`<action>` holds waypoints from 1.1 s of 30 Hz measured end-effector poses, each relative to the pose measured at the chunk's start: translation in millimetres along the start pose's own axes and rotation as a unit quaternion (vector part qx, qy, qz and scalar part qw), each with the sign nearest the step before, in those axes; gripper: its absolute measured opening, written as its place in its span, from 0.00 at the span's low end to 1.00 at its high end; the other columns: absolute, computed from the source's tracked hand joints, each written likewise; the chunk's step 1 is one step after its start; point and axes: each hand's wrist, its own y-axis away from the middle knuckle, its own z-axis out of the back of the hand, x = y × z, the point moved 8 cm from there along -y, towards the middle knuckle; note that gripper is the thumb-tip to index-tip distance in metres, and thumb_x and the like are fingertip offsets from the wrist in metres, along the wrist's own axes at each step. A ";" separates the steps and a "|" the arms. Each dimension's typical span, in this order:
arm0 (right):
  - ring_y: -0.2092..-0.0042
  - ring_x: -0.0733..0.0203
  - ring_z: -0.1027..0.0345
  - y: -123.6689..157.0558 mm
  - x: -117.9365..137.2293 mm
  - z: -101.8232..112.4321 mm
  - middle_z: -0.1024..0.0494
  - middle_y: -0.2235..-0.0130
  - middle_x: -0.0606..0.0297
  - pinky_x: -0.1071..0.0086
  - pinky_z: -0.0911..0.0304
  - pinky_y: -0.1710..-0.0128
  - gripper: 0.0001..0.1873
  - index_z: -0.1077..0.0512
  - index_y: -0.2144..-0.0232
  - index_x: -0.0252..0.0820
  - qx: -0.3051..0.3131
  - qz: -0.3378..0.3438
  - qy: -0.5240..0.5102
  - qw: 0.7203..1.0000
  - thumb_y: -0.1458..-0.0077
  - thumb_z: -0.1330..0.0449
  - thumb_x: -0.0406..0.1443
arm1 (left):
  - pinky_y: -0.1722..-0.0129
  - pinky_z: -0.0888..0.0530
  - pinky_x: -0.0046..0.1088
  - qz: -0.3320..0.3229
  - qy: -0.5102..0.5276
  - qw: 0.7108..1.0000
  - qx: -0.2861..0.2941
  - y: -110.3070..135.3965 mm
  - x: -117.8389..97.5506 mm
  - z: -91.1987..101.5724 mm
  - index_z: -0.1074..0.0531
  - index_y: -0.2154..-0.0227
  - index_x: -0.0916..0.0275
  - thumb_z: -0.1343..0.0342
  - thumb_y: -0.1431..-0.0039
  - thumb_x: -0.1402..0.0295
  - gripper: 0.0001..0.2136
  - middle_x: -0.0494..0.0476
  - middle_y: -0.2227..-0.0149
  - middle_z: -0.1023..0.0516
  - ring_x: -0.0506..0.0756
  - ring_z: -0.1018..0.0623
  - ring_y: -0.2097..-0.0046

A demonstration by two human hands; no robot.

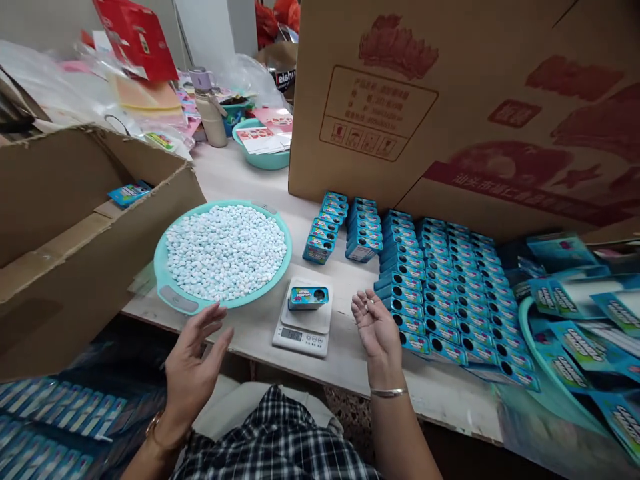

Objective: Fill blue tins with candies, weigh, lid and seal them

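Note:
A small blue box (309, 298) with a dark round hole in its top lies on a white digital kitchen scale (303, 343), whose display is lit. Left of the scale stands a turquoise basin (161, 257) full of small pale blue and white candies (225, 250). My left hand (197, 360) hovers by the basin's near rim, fingers spread, holding nothing. To the right of the scale, my right hand (375, 327) is turned palm up with its fingers curled. A small whitish piece, seemingly a candy, shows at its fingertips.
Rows of similar blue boxes (440, 287) stand at the right, before a large carton (370, 127). Another turquoise basin (533, 347) holds flat blue packaging. An open cardboard box (145, 227) is at the left. A bottle (210, 110) stands behind.

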 end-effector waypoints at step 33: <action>0.61 0.61 0.25 13.2 -5.9 -139.4 0.22 0.68 0.68 0.59 0.35 0.49 0.09 0.29 0.63 0.44 0.214 0.121 0.187 0.951 0.47 0.37 0.39 | 0.50 0.26 0.33 -0.093 0.033 0.971 0.219 2.1 -29.1 -91.3 0.36 0.43 0.54 0.44 0.38 0.68 0.21 0.56 0.50 0.24 0.55 0.24 0.49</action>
